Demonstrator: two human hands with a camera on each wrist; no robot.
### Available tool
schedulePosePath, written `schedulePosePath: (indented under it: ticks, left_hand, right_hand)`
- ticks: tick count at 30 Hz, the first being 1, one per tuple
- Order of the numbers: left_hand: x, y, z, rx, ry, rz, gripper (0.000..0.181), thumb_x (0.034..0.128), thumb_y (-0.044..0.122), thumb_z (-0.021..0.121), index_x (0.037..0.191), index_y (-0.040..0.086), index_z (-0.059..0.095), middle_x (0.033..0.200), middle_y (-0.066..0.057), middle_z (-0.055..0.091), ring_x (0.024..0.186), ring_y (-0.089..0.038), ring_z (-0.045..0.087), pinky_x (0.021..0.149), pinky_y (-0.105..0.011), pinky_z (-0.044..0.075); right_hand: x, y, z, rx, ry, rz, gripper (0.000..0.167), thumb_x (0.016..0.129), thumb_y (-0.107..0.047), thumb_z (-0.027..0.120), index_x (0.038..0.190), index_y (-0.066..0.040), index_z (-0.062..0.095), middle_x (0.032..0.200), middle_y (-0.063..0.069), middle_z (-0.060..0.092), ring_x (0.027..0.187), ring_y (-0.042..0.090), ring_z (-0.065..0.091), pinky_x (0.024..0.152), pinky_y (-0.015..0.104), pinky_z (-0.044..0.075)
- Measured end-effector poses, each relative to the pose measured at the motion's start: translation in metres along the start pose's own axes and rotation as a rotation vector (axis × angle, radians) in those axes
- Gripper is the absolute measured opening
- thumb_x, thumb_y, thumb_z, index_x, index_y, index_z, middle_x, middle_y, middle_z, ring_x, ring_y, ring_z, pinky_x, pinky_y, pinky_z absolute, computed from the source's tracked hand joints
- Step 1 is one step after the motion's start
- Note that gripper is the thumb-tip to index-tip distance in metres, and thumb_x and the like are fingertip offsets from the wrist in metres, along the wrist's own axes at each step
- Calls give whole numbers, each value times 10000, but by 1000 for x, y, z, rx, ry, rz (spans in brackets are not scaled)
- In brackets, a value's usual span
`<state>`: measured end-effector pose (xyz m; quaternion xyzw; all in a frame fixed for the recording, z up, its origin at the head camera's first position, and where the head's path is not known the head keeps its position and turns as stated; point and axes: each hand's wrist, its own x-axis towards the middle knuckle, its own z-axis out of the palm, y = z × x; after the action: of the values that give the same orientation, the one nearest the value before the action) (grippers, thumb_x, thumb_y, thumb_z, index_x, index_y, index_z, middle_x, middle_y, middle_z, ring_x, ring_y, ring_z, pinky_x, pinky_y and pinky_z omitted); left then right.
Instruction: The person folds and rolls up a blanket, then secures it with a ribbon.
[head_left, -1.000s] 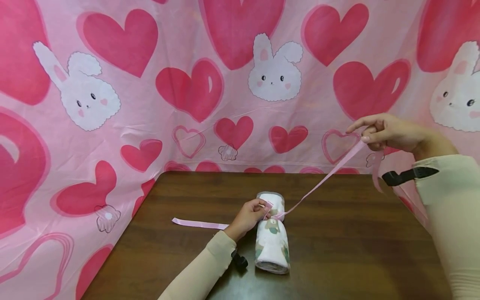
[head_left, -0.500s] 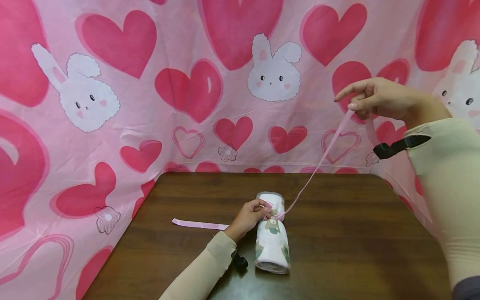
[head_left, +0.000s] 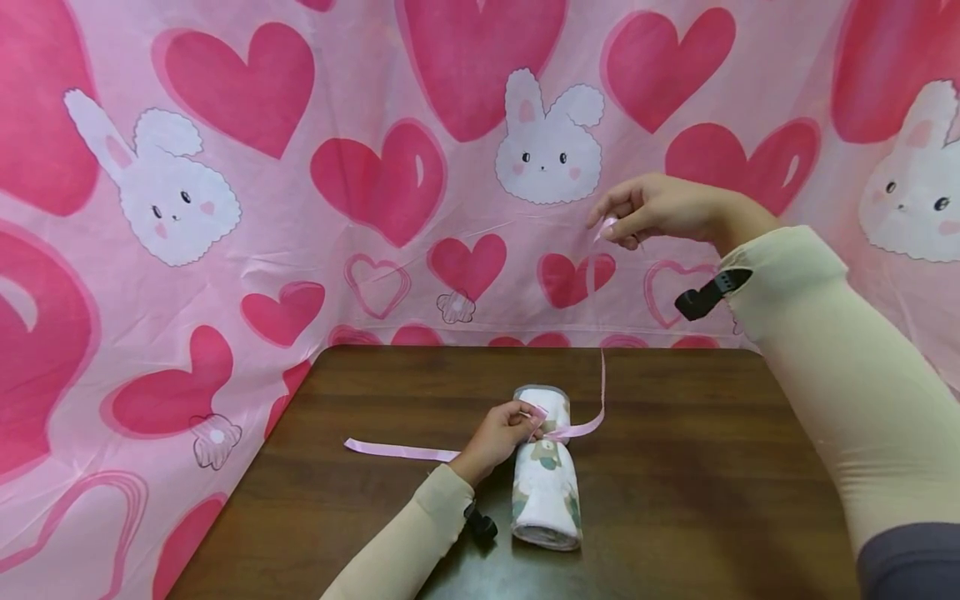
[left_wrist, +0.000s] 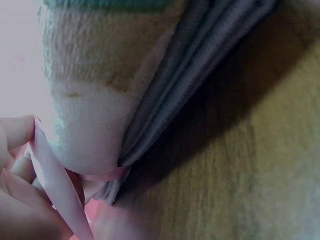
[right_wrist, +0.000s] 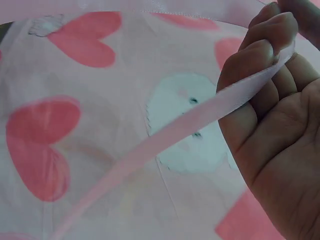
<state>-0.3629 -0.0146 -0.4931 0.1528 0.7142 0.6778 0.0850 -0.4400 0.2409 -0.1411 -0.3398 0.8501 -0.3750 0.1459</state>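
Observation:
A rolled white towel with a printed bear pattern lies on the table, cinched at its middle by a pink ribbon. My left hand pinches a loop of the ribbon at the cinched waist, touching the roll; the left wrist view shows this ribbon between thumb and finger beside the towel. High above the table, my right hand pinches the other length of ribbon, which hangs slack down to the roll. In the right wrist view the ribbon runs across the curled fingers of the hand.
One loose ribbon tail lies flat on the brown wooden table, left of my left wrist. Behind the table hangs a pink cloth with hearts and rabbit faces. Each wrist wears a black strap-mounted piece.
My right hand rose, then swung left to above the towel's right side. The ribbon between it and the roll went from taut and slanting to slack. My left hand stayed put.

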Motion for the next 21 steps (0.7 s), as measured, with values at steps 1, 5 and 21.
schedulePosePath:
  ticks: [1,5,21]
  left_hand:
    - [0,0,0,0,1,2,104,954,74,612,1033,36,668,831,-71,687,773,-176,656,707,-292,530]
    - [1,-1,0,-7,3,4,108,953,64,611,1036,21,667,833,-90,686,765,-169,650,695,-276,521]
    - [-8,15,3,-33,2,42,98,945,-17,589,1023,-54,635,836,-145,667,755,-184,642,677,-265,520]
  right_hand:
    - [7,-2,5,-6,-17,15,274,922,-132,677,1180,-50,634,827,201,584,698,267,568,689,361,534]
    - [32,-8,22,-22,-93,47,296,895,-169,714,1163,-62,648,869,214,587,717,285,573,690,379,535]
    - [100,-17,87,-234,-302,87,288,843,-124,731,1124,-101,671,901,149,580,702,246,550,719,406,531]
